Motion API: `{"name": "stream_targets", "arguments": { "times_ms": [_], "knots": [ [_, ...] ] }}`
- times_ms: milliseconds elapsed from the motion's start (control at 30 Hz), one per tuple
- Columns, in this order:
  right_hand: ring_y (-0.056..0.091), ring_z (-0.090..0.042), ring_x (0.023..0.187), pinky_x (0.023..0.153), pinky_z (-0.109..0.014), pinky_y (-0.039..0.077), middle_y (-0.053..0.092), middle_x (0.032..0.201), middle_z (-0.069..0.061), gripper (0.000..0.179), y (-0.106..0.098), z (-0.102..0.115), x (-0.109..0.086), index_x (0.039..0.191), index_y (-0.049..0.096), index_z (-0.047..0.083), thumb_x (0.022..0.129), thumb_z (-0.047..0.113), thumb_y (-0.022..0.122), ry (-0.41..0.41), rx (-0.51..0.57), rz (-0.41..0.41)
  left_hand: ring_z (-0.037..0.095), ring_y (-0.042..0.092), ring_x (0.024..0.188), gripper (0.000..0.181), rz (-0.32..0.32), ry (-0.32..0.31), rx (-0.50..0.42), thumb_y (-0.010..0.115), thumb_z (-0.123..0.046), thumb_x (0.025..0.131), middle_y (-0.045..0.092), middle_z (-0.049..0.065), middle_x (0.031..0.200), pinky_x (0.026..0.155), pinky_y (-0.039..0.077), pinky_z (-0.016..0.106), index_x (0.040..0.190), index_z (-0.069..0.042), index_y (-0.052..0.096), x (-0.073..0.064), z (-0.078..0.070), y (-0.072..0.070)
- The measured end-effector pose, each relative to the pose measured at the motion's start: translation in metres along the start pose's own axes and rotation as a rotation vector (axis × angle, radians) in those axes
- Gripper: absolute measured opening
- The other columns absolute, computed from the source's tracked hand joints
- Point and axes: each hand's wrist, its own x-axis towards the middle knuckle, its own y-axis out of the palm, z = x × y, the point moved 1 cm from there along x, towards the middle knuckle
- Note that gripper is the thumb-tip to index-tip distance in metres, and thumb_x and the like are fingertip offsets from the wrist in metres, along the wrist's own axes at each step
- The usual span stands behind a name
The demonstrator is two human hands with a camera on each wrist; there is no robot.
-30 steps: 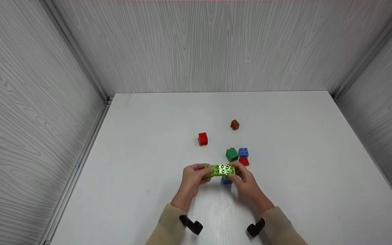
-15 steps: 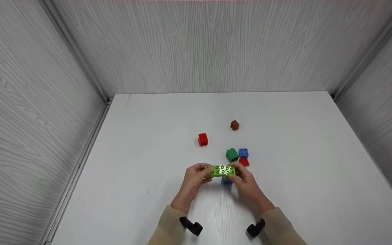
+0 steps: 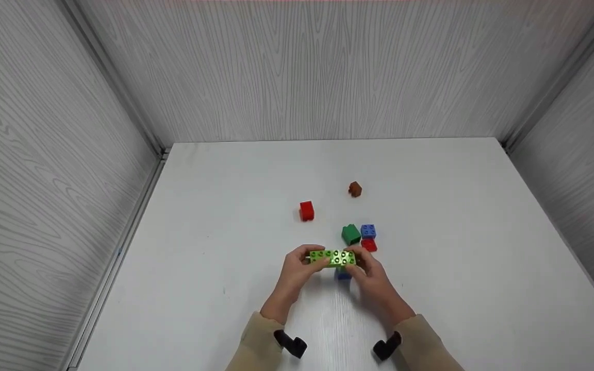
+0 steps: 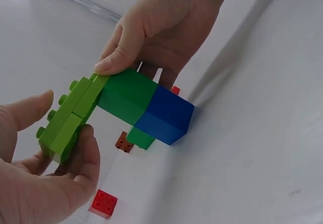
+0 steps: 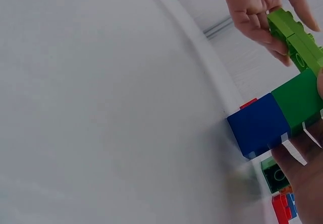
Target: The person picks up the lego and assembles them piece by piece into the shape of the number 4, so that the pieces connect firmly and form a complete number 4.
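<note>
Both hands hold a stack of toy building bricks above the table. On its top is a long light green part [image 3: 333, 254] with studs, made of joined pieces. Below that part's right end come a dark green brick [image 4: 126, 93] and a blue brick [image 4: 166, 115]. My right hand [image 3: 374, 281] grips the stack where light green meets dark green, its thumb on the near side. At the overhanging left end, my left hand [image 3: 294, 273] curls its fingers under the light green part. In the left wrist view its thumb [image 4: 30, 110] stands off the studs.
Beyond the hands lie a loose green brick [image 3: 351, 234], a small blue brick [image 3: 368, 231] and a red piece [image 3: 369, 245], close together. Farther back are a red brick [image 3: 306, 211] and a brown piece [image 3: 355, 189]. Pale panels [image 3: 297, 72] enclose the table [image 3: 214, 206].
My left thumb has slid from the top studs toward the near side of the light green part, uncovering its left end. The right hand and the stack have hardly moved.
</note>
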Motion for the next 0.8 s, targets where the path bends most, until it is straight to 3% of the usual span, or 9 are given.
{"name": "stream_targets", "arguments": {
  "times_ms": [233, 333, 467, 600, 733, 800],
  "knots": [
    [0.052, -0.02, 0.11, 0.098, -0.038, 0.039, 0.054, 0.117, -0.009, 0.034, -0.001, 0.001, 0.0, 0.125, 0.047, 0.0, 0.094, 0.011, 0.055, 0.007, -0.027, 0.0, 0.017, 0.056, 0.09, 0.037, 0.03, 0.06, 0.023, 0.074, -0.012, 0.079, 0.06, 0.009, 0.109, 0.075, 0.05, 0.027, 0.112, -0.001, 0.062, 0.002, 0.0, 0.0],
    [0.051, -0.019, 0.112, 0.099, -0.041, 0.037, 0.054, 0.117, -0.008, 0.035, -0.002, 0.002, 0.0, 0.126, 0.047, 0.002, 0.094, 0.013, 0.056, 0.034, -0.03, -0.004, 0.018, 0.057, 0.09, 0.034, 0.038, 0.078, 0.042, 0.073, -0.009, 0.08, 0.06, 0.011, 0.108, 0.076, 0.05, 0.027, 0.11, 0.002, 0.062, -0.004, -0.012, 0.002],
    [0.05, -0.021, 0.115, 0.1, -0.042, 0.036, 0.053, 0.12, -0.007, 0.038, -0.003, 0.003, 0.0, 0.128, 0.047, 0.001, 0.094, 0.015, 0.056, 0.064, -0.034, 0.007, 0.019, 0.057, 0.09, 0.036, 0.028, 0.095, 0.086, 0.074, -0.013, 0.079, 0.061, 0.008, 0.107, 0.076, 0.05, 0.028, 0.111, 0.001, 0.062, -0.004, -0.01, 0.003],
    [0.049, -0.023, 0.118, 0.1, -0.044, 0.036, 0.053, 0.123, -0.006, 0.041, -0.004, 0.003, -0.002, 0.13, 0.046, 0.001, 0.093, 0.015, 0.057, 0.078, -0.037, 0.014, 0.017, 0.056, 0.091, 0.037, 0.022, 0.117, 0.123, 0.076, -0.019, 0.078, 0.061, 0.002, 0.106, 0.077, 0.049, 0.028, 0.11, -0.006, 0.064, 0.002, 0.004, 0.001],
    [0.05, -0.025, 0.116, 0.098, -0.048, 0.037, 0.054, 0.123, -0.011, 0.042, -0.008, 0.001, -0.004, 0.132, 0.045, -0.001, 0.093, 0.011, 0.056, 0.02, -0.022, 0.013, 0.017, 0.055, 0.091, 0.033, 0.028, 0.149, 0.15, 0.075, -0.02, 0.079, 0.061, 0.002, 0.106, 0.077, 0.049, 0.029, 0.109, -0.012, 0.065, 0.002, 0.005, 0.001],
    [0.051, -0.028, 0.113, 0.097, -0.045, 0.039, 0.054, 0.121, -0.016, 0.04, -0.013, -0.002, -0.005, 0.131, 0.043, -0.005, 0.094, 0.006, 0.053, -0.037, -0.01, 0.005, 0.018, 0.054, 0.091, 0.034, 0.03, 0.15, 0.168, 0.076, -0.021, 0.078, 0.061, 0.001, 0.107, 0.077, 0.048, 0.029, 0.109, -0.013, 0.065, 0.003, 0.006, 0.001]
  ]
}}
